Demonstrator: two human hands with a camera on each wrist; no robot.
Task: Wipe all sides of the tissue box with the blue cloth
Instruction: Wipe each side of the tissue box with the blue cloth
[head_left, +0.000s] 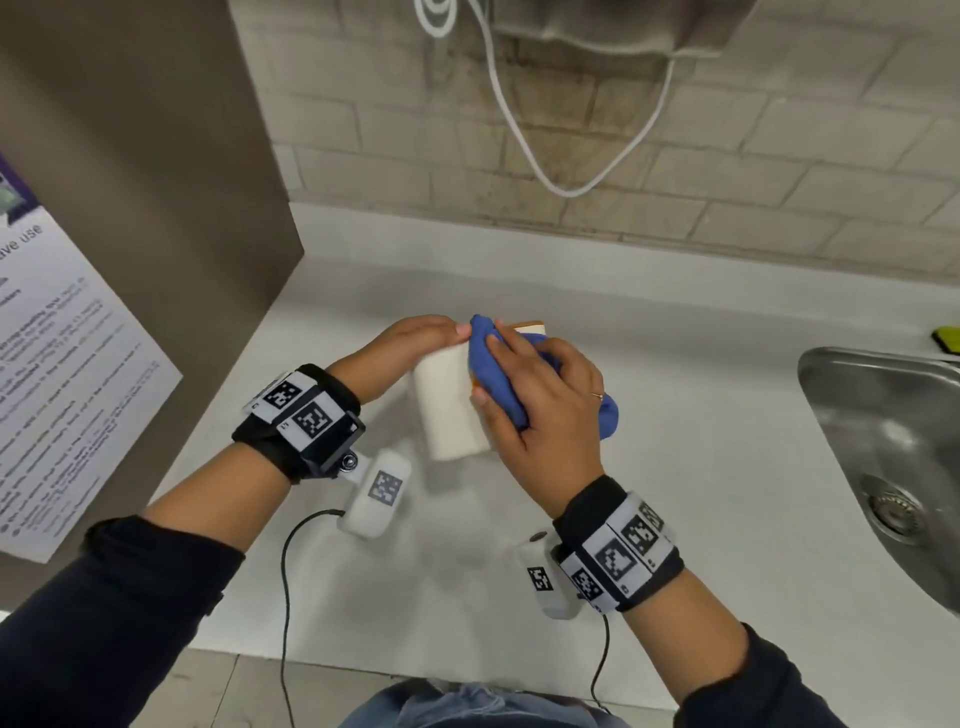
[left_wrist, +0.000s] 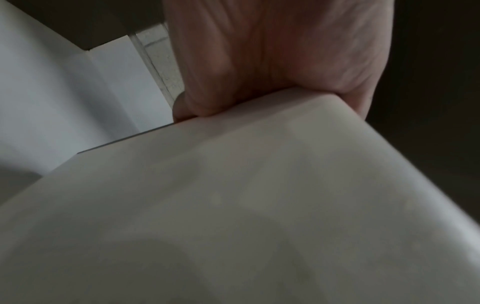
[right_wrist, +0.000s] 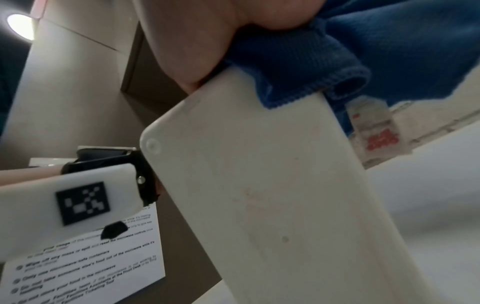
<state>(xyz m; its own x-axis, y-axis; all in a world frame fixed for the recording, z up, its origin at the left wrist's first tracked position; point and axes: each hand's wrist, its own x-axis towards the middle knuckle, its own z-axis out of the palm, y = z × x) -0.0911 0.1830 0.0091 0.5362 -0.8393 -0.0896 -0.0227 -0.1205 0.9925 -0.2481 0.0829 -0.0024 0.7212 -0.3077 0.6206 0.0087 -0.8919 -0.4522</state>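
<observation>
The left hand (head_left: 410, 343) clasps the far left end of the one white tissue box (head_left: 449, 410), palm and fingers wrapped over its edge, while the right hand (head_left: 540, 400) presses the one bunched blue cloth (head_left: 493, 374) against the box's right side, fingers spread over the cloth and thumb reaching the box's near right corner. The box is tilted on the white counter (head_left: 701, 467) between the two hands, with an orange-edged part just visible at its far end. To the right one steel sink (head_left: 883, 415) is set into the counter, and whether anything lies in it cannot be told.
</observation>
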